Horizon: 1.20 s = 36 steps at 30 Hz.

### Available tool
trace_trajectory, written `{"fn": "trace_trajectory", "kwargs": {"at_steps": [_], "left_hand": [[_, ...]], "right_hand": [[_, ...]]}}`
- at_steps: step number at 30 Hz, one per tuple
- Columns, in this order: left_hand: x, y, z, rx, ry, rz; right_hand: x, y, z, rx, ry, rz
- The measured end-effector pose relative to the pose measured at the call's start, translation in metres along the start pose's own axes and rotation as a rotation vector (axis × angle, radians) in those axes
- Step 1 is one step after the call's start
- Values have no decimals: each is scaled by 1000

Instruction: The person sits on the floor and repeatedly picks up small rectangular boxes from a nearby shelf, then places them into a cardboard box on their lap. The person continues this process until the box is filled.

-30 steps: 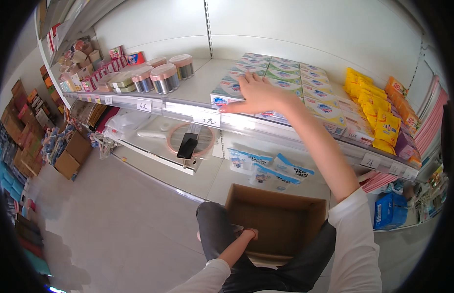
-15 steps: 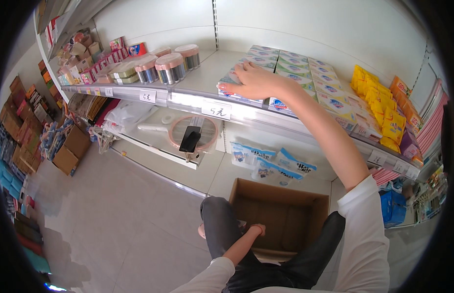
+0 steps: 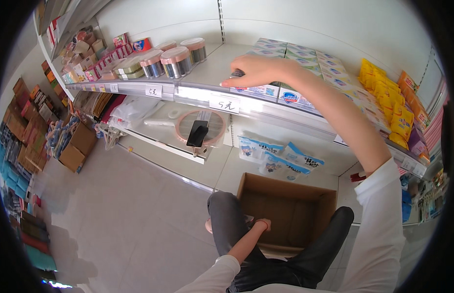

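My right hand (image 3: 254, 72) is bent over the front left corner of the stacked soap boxes (image 3: 295, 53) on the upper shelf. Its thumb lies along the shelf's front edge and its fingers curl down at the end box. A small dark patch shows under the fingertips, too little to make out. My left hand (image 3: 267, 224), with a red band at the wrist, rests low by my left knee. Most of its fingers are hidden behind my leg. Beside it, between my knees, stands an open cardboard box (image 3: 312, 193) whose visible inside is bare brown.
Left of the soap stand clear jars with pink lids (image 3: 175, 62). Yellow packets (image 3: 402, 124) lie at the right. On the lower shelf are a round pink-rimmed racket (image 3: 215, 139), a black phone (image 3: 197, 133) and blue-and-white bags (image 3: 271, 158). Price cards line the shelf edge.
My right hand has gone from lying spread on top of the soap boxes to curling over their front left corner. The view has shifted slightly. My left hand stays by the knee.
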<state>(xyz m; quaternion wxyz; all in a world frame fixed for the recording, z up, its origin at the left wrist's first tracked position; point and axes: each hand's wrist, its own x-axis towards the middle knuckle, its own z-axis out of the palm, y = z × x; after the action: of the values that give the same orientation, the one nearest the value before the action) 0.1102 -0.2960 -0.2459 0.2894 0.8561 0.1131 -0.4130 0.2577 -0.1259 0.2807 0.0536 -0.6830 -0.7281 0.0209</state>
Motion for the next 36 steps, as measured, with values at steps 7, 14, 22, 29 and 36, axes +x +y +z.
{"fn": "trace_trajectory", "kwargs": {"at_steps": [7, 14, 22, 29, 36], "left_hand": [[0, 4, -1, 6, 20, 8], [4, -2, 3, -5, 23, 2], [0, 0, 2, -12, 28, 2], [6, 2, 4, 18, 22, 45], [0, -17, 12, -112, 97, 2]], "right_hand": [[-9, -1, -8, -82, 57, -131], [-3, 2, -10, 108, 101, -208], [-13, -4, -17, 88, 328, -205], [-31, -7, -32, 103, 558, -350], [-94, -64, -5, 148, 967, -848]]}}
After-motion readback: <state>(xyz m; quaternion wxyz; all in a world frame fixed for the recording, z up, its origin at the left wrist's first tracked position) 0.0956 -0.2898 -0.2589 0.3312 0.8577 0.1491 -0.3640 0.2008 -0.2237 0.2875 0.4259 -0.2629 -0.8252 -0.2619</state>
